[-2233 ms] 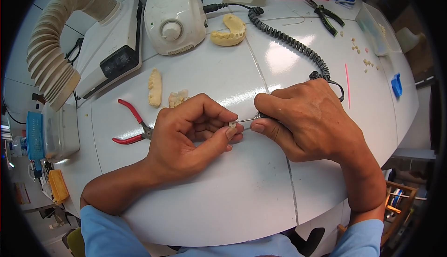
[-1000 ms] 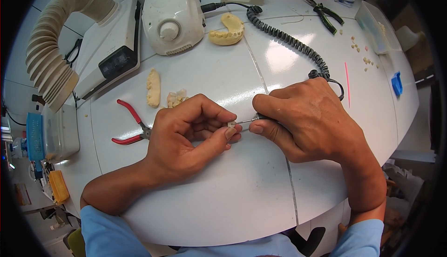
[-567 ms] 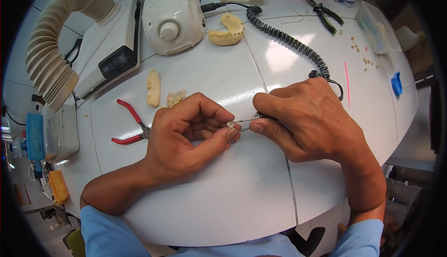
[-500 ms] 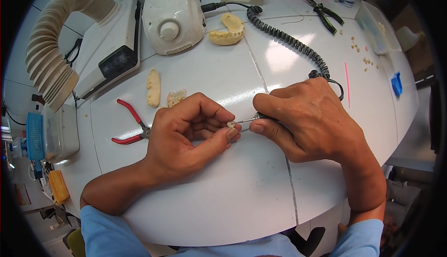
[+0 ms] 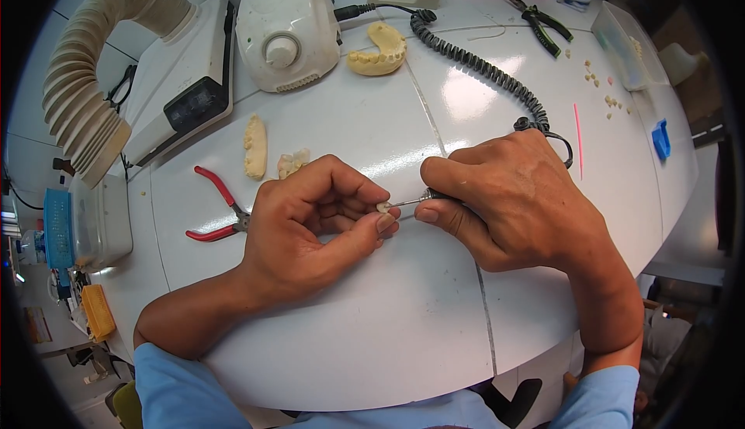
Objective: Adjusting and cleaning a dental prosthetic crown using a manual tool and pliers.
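Note:
Between the thumb and fingertips of my left hand (image 5: pixel 318 223) is pinched a small cream dental crown (image 5: pixel 383 207). My right hand (image 5: pixel 512 200) grips a dental handpiece (image 5: pixel 436 194), most of it hidden under the fingers. Its thin metal bur (image 5: pixel 407 202) reaches leftward and its tip meets the crown, though the exact contact is too small to make out. A coiled black cord (image 5: pixel 489 64) runs from behind my right hand to the white control unit (image 5: pixel 289 29). Just beyond my left hand lies a small piece of dental plaster cast (image 5: pixel 292 163).
Red-handled pliers (image 5: pixel 221 204) lie left of my left hand, near a narrow plaster cast (image 5: pixel 254 147). An arch-shaped cast (image 5: pixel 379 50) sits by the control unit. A ribbed suction hose (image 5: pixel 85 87) arches at far left. Green-black pliers (image 5: pixel 539 29) and several small tooth-like pieces (image 5: pixel 613 103) lie right.
Almost nothing differs. Both hands hold the same place and the bur stays against the crown, with only a very slight shift of the fingertips.

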`<state>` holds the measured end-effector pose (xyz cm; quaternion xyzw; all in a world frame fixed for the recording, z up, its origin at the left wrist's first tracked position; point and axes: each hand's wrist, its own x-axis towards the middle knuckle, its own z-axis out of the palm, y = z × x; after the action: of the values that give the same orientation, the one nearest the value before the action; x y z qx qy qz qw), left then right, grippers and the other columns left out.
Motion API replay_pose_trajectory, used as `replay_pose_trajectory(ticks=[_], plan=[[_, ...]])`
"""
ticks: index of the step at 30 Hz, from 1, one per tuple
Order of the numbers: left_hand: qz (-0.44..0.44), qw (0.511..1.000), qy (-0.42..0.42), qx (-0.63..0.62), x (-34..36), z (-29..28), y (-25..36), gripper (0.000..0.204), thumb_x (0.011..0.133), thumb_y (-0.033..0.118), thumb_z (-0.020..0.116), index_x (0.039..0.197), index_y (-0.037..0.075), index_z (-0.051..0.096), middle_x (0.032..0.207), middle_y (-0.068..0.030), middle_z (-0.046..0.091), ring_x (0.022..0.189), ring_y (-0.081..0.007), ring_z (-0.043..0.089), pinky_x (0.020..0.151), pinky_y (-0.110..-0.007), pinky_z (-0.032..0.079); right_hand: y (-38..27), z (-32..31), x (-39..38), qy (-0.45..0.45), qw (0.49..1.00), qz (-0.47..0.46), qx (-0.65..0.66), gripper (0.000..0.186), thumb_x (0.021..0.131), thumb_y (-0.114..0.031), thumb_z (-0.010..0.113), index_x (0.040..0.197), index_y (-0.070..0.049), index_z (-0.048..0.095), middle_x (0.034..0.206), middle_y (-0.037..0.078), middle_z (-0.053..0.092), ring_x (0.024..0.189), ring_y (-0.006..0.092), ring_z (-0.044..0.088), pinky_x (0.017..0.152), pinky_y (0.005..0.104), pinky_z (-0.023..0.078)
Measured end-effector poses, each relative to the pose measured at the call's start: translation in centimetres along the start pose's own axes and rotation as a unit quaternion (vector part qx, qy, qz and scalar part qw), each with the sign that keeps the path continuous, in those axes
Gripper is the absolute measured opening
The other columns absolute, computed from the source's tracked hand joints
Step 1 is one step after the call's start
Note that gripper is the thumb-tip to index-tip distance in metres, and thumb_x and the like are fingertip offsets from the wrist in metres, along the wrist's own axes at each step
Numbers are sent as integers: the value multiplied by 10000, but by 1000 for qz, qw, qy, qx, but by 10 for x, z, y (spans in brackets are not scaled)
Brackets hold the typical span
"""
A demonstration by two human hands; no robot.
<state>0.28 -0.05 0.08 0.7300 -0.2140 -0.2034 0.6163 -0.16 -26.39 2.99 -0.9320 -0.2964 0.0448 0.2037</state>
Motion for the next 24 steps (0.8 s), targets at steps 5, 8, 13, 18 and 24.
replay_pose_trajectory(ticks=[5, 8, 13, 18, 24], plan=[[2, 1000, -1, 13, 0, 0, 0, 160, 1013, -95, 678, 1149, -45, 612, 1077, -159, 769, 1026, -216, 813, 879, -297, 691, 0, 0, 0, 0, 1000, -2, 2, 358, 1017, -329, 735, 803, -94, 569, 576, 65, 513, 520, 313, 554, 529, 452, 364], [0, 1000, 1, 11, 0, 0, 0, 157, 1014, -95, 676, 1148, -45, 612, 1076, -156, 768, 1031, -216, 813, 882, -300, 692, 0, -1, -1, -6, 1000, -1, 1, 357, 1017, -330, 735, 804, -94, 571, 578, 65, 513, 522, 314, 557, 527, 452, 364], [-3, 1000, -1, 4, -1, 0, 0, 154, 1018, -93, 673, 1152, -46, 613, 1085, -156, 763, 1030, -217, 812, 886, -304, 693, 0, 0, 0, -12, 1000, 9, -8, 354, 1014, -328, 737, 806, -93, 573, 580, 67, 515, 526, 315, 563, 525, 454, 365], [4, 1000, -3, 5, 0, 0, -3, 152, 1021, -89, 673, 1154, -47, 612, 1090, -160, 764, 1027, -214, 810, 888, -304, 693, 0, -1, 0, -3, 1000, -3, 0, 347, 1014, -318, 735, 807, -92, 571, 581, 68, 518, 528, 316, 566, 526, 455, 368], [1, 1000, -3, 4, -1, 0, -1, 150, 1022, -89, 674, 1152, -50, 611, 1094, -163, 757, 1034, -217, 809, 886, -310, 697, 1, 0, 0, -1, 1000, -4, 2, 345, 1013, -319, 735, 809, -93, 574, 582, 70, 522, 537, 322, 571, 533, 458, 373]])
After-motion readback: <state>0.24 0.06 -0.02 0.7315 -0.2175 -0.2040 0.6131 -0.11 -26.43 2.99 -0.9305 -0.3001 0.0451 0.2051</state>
